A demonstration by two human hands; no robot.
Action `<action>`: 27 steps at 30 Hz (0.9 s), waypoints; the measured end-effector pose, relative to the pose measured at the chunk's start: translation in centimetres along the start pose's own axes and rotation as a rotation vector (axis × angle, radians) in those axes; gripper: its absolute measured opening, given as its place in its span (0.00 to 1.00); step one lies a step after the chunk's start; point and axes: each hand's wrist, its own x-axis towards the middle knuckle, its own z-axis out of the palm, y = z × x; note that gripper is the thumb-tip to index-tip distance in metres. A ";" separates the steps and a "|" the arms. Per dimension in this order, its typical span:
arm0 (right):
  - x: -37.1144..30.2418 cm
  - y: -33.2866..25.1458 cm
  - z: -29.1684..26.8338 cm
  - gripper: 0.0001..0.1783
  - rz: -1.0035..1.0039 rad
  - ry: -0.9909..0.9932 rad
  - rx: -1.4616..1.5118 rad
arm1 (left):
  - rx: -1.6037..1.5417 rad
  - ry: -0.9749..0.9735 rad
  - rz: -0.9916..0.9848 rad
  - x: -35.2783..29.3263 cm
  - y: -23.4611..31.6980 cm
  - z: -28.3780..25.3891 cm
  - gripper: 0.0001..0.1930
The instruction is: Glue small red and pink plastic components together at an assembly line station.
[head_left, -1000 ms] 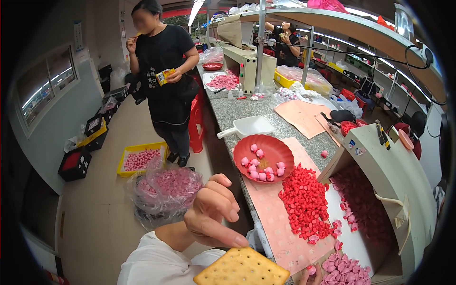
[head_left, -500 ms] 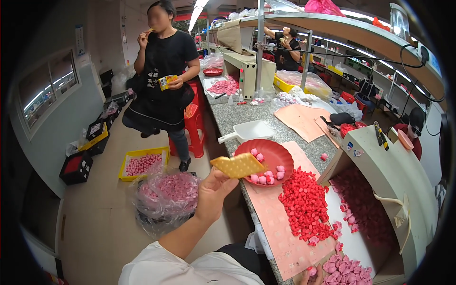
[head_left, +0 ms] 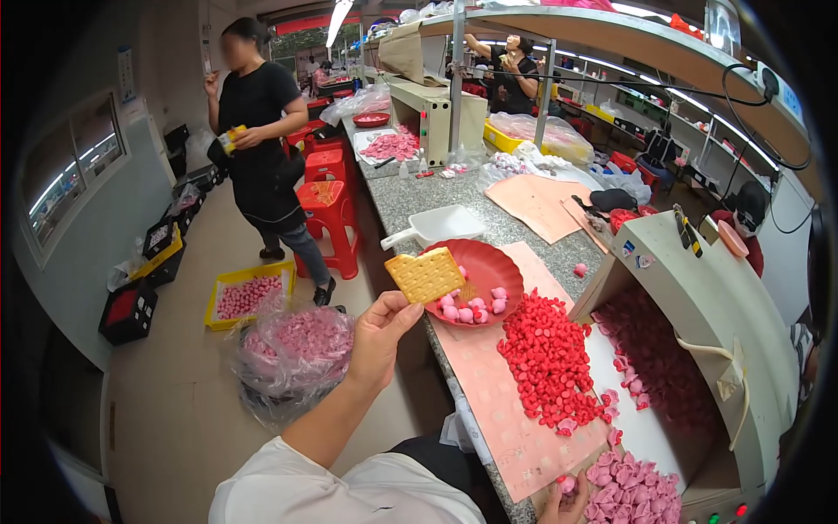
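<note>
A bitten rectangular cracker (head_left: 422,277) is pinched between the thumb and fingers of my left hand (head_left: 377,336), held up in front of the red scalloped plate (head_left: 499,262). Several small round pink pieces (head_left: 466,309) lie in that plate. At the lower edge, my right hand (head_left: 566,504) grips a small round pink piece (head_left: 566,483) with its fingertips. Beside it is a heap of pink petal-like parts (head_left: 634,493). A mound of small red parts (head_left: 548,362) covers part of the pink sheet (head_left: 476,375) farther up the bench.
An open-fronted grey-green housing (head_left: 742,332) stands at right, with petal parts inside. A white scoop (head_left: 445,224) rests behind the plate. On the floor at left are a bagged heap (head_left: 297,349), a yellow tray (head_left: 218,316) and red stools (head_left: 328,218). A person (head_left: 257,122) stands there.
My left hand has tilted the cracker so its broad face shows. The person at left has turned and shifted away from the bench. My right hand keeps its pink piece.
</note>
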 end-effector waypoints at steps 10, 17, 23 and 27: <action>0.0 1.6 -0.2 0.26 0.015 -0.009 -0.051 | 0.005 -0.003 -0.035 0.3 -0.8 -0.1 0.04; 1.0 1.3 0.8 0.26 -0.014 0.011 -0.003 | 0.340 0.024 0.305 1.4 -2.4 -0.8 0.06; 1.3 1.9 1.0 0.26 0.004 0.007 -0.023 | 1.004 0.027 0.791 1.3 -1.4 -0.5 0.14; 1.9 2.5 1.5 0.27 0.025 -0.003 0.027 | 1.244 -0.045 1.141 1.7 -0.9 -0.8 0.16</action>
